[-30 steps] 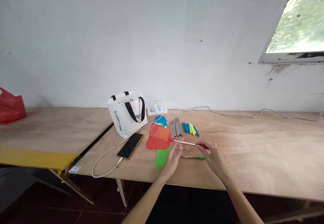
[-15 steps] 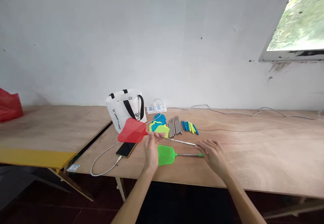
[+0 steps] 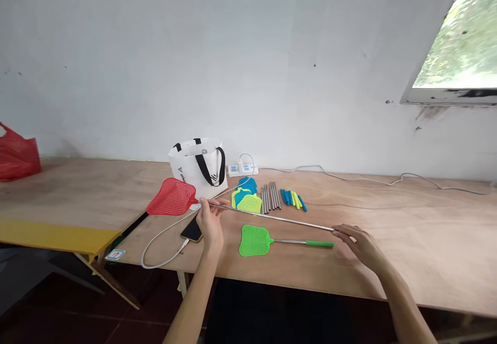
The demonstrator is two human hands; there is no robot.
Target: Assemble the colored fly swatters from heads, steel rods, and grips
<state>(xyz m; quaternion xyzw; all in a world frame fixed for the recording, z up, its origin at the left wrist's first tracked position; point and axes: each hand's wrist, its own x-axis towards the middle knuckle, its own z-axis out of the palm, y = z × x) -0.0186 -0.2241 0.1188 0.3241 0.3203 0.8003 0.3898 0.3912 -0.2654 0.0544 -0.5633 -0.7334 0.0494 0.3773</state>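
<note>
A red fly swatter (image 3: 173, 198) with a long, extended metal rod (image 3: 272, 218) is held above the table, nearly level. My left hand (image 3: 210, 225) pinches the rod just by the red head. At the rod's other end, my right hand (image 3: 359, 245) is closed on it; any grip there is hidden by the fingers. Beneath the rod lies a green fly swatter (image 3: 255, 240) with a short metal shaft and green handle. Behind are stacked yellow and blue swatter heads (image 3: 249, 204), several metal tubes (image 3: 271, 198), and several blue and yellow handle grips (image 3: 294, 199).
A white bag (image 3: 198, 170) with black handles stands at the back beside a power strip (image 3: 243, 170). Near my left hand lies a phone (image 3: 191, 230) on a white cable. A gap separates the left table with its yellow edge (image 3: 58, 239). A red bag (image 3: 19, 156) sits far left.
My hands have moved apart, the left going left and the right going right. The swatter's metal rod is now much longer, and the green swatter's handle is uncovered.
</note>
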